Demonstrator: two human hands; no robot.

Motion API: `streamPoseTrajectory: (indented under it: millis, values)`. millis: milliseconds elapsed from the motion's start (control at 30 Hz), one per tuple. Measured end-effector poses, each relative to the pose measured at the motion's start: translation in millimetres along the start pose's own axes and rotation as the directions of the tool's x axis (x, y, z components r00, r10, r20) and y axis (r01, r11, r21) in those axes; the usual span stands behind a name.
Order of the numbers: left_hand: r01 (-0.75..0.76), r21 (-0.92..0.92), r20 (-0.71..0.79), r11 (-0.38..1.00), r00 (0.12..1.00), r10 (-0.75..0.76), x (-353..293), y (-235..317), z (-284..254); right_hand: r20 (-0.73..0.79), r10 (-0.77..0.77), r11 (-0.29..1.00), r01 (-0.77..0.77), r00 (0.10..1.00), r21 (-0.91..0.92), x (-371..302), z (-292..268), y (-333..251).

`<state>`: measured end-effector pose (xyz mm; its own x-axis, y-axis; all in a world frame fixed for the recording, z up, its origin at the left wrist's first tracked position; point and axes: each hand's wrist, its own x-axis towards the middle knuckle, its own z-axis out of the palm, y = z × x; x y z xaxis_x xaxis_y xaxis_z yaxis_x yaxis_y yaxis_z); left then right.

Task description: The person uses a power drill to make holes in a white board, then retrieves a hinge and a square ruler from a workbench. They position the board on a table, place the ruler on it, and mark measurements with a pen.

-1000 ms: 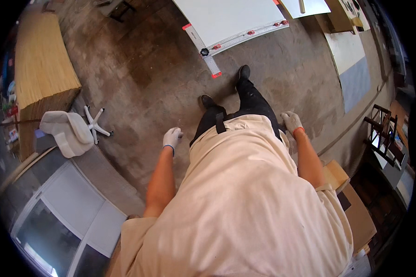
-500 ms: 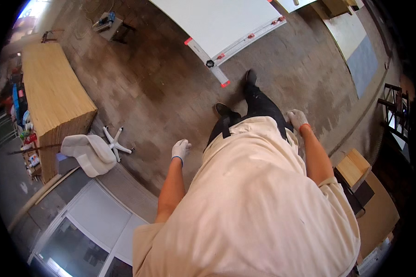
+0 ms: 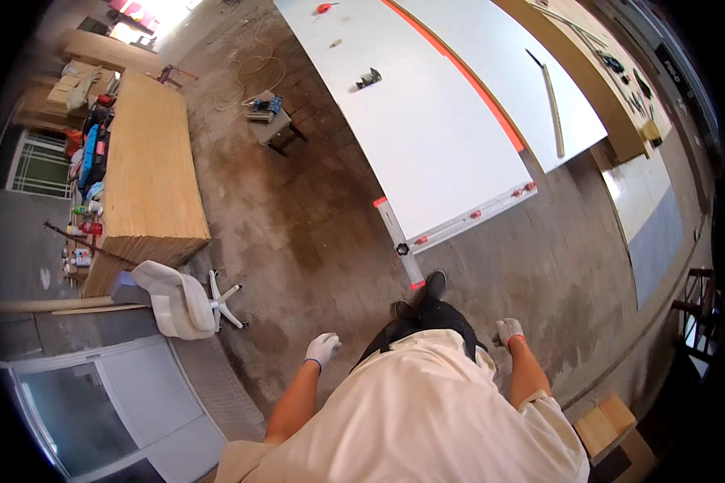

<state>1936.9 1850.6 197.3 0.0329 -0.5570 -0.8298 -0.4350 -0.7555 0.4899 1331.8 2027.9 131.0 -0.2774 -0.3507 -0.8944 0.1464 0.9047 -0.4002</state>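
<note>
My left hand [image 3: 323, 348], in a whitish work glove with a blue cuff edge, hangs beside my body with loosely bent fingers and nothing in it. On the other side my right hand [image 3: 507, 331], gloved with an orange cuff edge, also hangs empty, its fingers relaxed. Ahead of my shoes lies a large white board [image 3: 451, 153]. Along its near edge runs a metal guide rail [image 3: 479, 217] with several small red pieces. A shorter crossbar [image 3: 395, 229] with red end caps and a black knob joins it at the left corner. Neither hand touches these.
On the white board lie a small black tool [image 3: 369, 79] and a red-handled item [image 3: 325, 8]. A workbench with tools [image 3: 612, 72] stands far right. To the left are a stack of wooden boards [image 3: 149, 161], a white swivel chair [image 3: 173, 302] and a stool [image 3: 270, 125] bearing a blue tool.
The view has tilted forward, showing more of the white board and the bench. The board now appears lower and farther right. Both hands stay empty at my sides.
</note>
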Motion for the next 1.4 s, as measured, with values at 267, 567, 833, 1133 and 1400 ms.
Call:
streamPoseTrajectory:
  millis: [267, 567, 833, 1133, 1400]
  values:
    - [-0.043, -0.041, -0.024, 0.998, 0.999, 0.042, 2, 13, -3, -0.051, -0.376, 0.904, 0.354, 0.925, -0.241, 78, -12, -82]
    - [0.001, 0.067, 0.140, 0.998, 0.990, -0.010, 51, 1, -56, -0.231, -0.103, 0.990, 0.122, 0.968, 0.070, -47, 49, -111]
    - [0.158, -0.103, 0.093, 0.982, 0.984, -0.149, 133, -9, -197, -0.224, 0.090, 0.986, -0.054, 0.970, 0.159, -120, 183, -2]
    - [0.077, 0.203, 0.180, 0.976, 0.977, -0.115, 201, 28, -316, -0.228, -0.426, 0.751, 0.202, 0.875, -0.628, -120, 276, 44]
    - [-0.002, 0.096, 0.162, 0.995, 0.987, -0.014, 132, 152, -204, -0.189, 0.018, 0.995, 0.001, 0.982, 0.100, -109, 253, -30]
